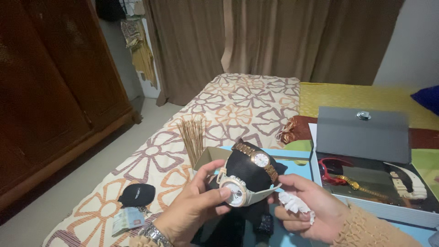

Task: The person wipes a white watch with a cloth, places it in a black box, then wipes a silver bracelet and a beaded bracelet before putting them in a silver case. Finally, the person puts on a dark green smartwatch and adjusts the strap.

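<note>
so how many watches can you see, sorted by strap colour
gold strap: 2, one on the black cushion, one in the grey box
white strap: 2, one under the left hand's thumb, one in the box
red strap: 1, in the box
silver strap: 1, on the left wrist
total: 6

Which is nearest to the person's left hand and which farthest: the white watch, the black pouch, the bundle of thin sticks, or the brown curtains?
From the left hand:
1. White watch, touched by its thumb.
2. Black pouch, on the bedspread to its left.
3. Bundle of thin sticks, further up the bed.
4. Brown curtains, at the far wall.
</note>
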